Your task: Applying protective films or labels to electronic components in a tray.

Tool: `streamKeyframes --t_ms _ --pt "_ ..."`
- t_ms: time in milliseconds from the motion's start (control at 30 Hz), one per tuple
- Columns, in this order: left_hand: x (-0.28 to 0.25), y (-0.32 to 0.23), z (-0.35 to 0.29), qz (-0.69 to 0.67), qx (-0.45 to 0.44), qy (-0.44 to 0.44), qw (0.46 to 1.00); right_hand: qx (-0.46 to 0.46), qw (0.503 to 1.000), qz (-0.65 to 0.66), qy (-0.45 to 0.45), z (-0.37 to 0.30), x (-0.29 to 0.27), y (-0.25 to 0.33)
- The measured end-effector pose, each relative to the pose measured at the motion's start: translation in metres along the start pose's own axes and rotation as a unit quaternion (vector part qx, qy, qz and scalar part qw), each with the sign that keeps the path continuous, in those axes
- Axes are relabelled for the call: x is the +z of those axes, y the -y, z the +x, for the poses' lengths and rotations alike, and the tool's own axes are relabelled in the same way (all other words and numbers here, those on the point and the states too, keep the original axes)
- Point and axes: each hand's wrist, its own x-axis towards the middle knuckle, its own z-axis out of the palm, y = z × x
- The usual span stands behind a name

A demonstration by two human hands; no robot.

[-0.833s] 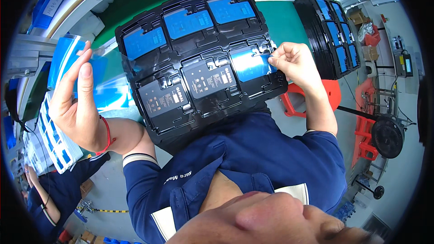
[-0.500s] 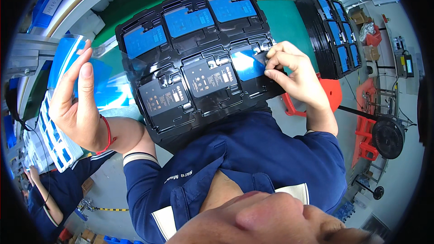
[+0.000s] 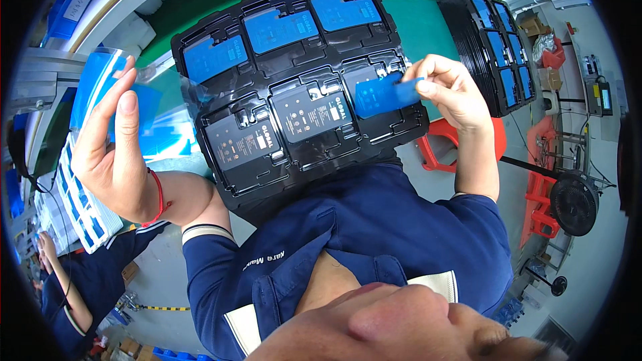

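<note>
Right grip (image 3: 445,90) pinches blue film (image 3: 384,93), now lifted clear of tray (image 3: 221,194); left hand (image 3: 114,154) holds peeled films (image 3: 100,87).

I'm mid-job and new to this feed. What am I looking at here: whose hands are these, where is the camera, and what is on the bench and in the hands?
There is no machine: a person works with two bare hands, filmed by a fisheye camera on their head looking down, so edges bend and the blue work shirt fills the bottom. In front lies a black moulded tray with six pockets: three far ones hold blue-filmed panels, two near ones bare black panels. The right hand pinches a blue film piece over the near right pocket. The left hand, raised at the side, holds a stack of blue film sheets. A second tray stack stands further right.
</note>
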Motion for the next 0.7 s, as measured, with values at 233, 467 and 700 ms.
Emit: streamKeyframes --t_ms 233,467,700 --pt "0.000 -0.002 0.001 0.014 0.005 0.019 1.000 0.062 0.980 -0.155 -0.103 0.002 -0.006 -0.011" --pt "0.001 -0.004 0.001 0.017 0.002 0.016 1.000 0.081 0.980 -0.149 -0.100 0.002 -0.009 -0.012" --pt "0.002 -0.004 0.002 0.020 0.005 0.015 1.000 0.091 0.980 -0.148 -0.095 0.005 -0.010 -0.013"
